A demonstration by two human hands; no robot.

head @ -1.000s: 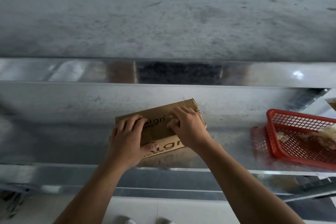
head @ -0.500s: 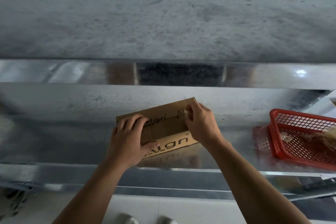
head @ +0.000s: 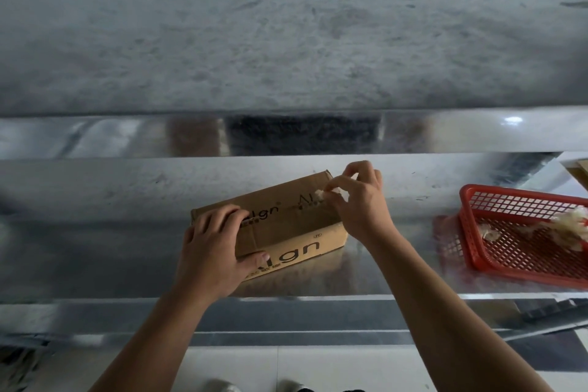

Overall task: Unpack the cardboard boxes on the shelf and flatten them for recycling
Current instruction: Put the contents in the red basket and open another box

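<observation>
head view: left hand (head: 212, 251) tight around one cardboard box (head: 286, 226), right hand (head: 361, 205) pinch-tight on tape scrap (head: 319, 195)

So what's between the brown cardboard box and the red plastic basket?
Just bare shiny metal shelf, in the head view, between brown cardboard box and red plastic basket; the right arm reaches over it.

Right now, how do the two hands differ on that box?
The left hand grips the box at its left end, fingers on top, thumb on the front; the right hand pinches a pale scrap at its far right corner. Left sits nearer the person, right farther back. Both work on the same box.
</observation>
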